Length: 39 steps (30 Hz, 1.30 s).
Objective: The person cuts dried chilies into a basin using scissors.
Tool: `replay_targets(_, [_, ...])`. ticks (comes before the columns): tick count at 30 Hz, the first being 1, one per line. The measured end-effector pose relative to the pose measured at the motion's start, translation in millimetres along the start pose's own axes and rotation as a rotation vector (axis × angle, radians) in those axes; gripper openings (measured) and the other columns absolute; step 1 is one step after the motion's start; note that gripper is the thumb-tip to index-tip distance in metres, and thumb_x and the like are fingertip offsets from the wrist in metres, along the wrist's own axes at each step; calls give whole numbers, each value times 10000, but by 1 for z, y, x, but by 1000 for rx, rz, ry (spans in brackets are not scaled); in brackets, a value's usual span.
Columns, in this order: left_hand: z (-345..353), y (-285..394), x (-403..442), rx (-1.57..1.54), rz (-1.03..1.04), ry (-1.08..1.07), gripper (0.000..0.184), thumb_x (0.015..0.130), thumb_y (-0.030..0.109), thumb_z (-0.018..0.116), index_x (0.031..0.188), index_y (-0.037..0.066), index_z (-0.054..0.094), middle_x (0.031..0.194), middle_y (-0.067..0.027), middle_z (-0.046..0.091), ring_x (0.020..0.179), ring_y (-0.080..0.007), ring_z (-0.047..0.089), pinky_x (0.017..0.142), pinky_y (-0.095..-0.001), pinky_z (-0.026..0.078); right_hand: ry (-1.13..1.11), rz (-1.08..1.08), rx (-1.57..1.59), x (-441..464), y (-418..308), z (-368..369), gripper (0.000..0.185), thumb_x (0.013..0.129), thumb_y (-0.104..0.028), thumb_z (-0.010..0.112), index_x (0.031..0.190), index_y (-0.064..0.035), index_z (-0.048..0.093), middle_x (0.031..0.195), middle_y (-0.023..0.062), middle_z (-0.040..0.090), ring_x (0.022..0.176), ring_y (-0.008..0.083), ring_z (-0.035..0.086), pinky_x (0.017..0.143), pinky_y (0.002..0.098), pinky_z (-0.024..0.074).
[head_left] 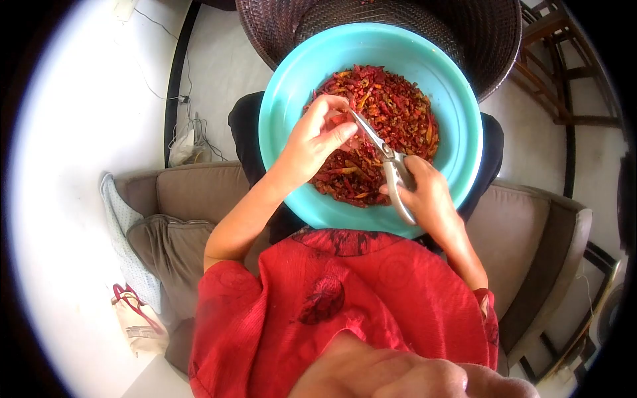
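A turquoise basin (285, 86) rests on my lap, holding a heap of cut dried red chili peppers (398, 109). My right hand (428, 192) grips the grey handles of a pair of scissors (393, 169), whose blades point up and to the left over the heap. Close to the blade tips, my left hand (317, 140) is pinched around a red dried chili (338, 119), mostly hidden by the fingers. Both hands are above the basin's contents.
A dark woven basket (494, 40) stands just beyond the basin. I sit on a brown sofa (199, 192). Wooden furniture (557, 73) is at the far right, cables (192, 126) lie along the left wall, and a cloth bag (141, 325) is at lower left.
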<state>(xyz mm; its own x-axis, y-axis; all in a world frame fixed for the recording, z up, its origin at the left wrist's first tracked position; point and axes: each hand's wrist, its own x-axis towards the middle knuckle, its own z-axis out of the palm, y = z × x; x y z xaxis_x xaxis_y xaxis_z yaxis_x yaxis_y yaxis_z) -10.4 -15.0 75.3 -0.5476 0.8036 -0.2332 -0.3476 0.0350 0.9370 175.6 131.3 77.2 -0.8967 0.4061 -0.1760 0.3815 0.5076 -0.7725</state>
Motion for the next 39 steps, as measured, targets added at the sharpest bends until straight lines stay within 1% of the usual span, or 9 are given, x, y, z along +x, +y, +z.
replay_targets(8, [-2,-3,4,212,211,81,211,917,40,656,1109,17,572,1032,-47,619,936,-111,600,810,-247,506,5,35,68,0,-3,2,387,749,-258,825,866,17,578,745,144,565,655,254,538,622,385,437])
replay_targets(10, [0,-1,4,248,222,155,133,899,-3,669,1009,0,593,899,0,603,801,-54,565,715,-206,480,6,32,73,1,-1,3,377,753,-253,819,867,17,581,748,142,569,655,248,541,622,385,439])
replay_targets(15, [-8,-8,5,195,196,121,130,923,36,643,1047,18,608,937,-6,630,863,-75,579,764,-219,477,-57,73,127,2,-7,-2,370,762,-254,797,895,13,579,782,147,573,682,251,549,643,391,444])
replay_targets(21, [-7,-7,5,92,85,-2,109,932,41,620,1040,27,612,928,-19,634,817,-82,570,731,-228,478,-163,143,77,6,-14,-9,486,785,-413,765,969,-3,581,891,209,621,832,372,635,738,453,474])
replay_targets(27, [-15,-5,6,-83,-82,-59,108,930,87,622,1028,40,613,913,-43,637,777,-122,577,724,-254,484,-161,109,93,5,-9,-3,450,797,-380,776,945,0,585,837,215,624,766,371,639,687,448,480])
replay_targets(30, [-20,-6,8,-90,-98,-35,105,933,87,627,1020,30,612,919,-51,642,775,-117,578,717,-252,488,-185,131,159,5,-8,-2,337,807,-219,770,903,16,549,771,148,558,678,280,540,645,398,436])
replay_targets(33, [-22,-6,9,-124,-81,-20,98,940,80,628,1016,21,610,927,-53,645,777,-106,579,712,-246,493,-190,155,187,5,-8,-3,401,791,-279,782,925,15,544,802,158,555,712,292,552,663,403,437])
replay_targets(35, [-20,-6,9,-138,-62,-12,100,941,81,627,1019,22,609,928,-52,646,779,-107,581,717,-247,494,-198,130,76,6,-12,-7,549,778,-465,765,991,3,573,893,214,612,825,371,624,738,460,471])
replay_targets(39, [-15,-1,6,-192,-75,-12,103,940,74,630,1027,27,605,932,-47,645,786,-103,583,720,-242,496,-180,50,3,7,-9,-3,608,756,-511,758,1021,0,565,935,207,601,872,376,610,776,464,462])
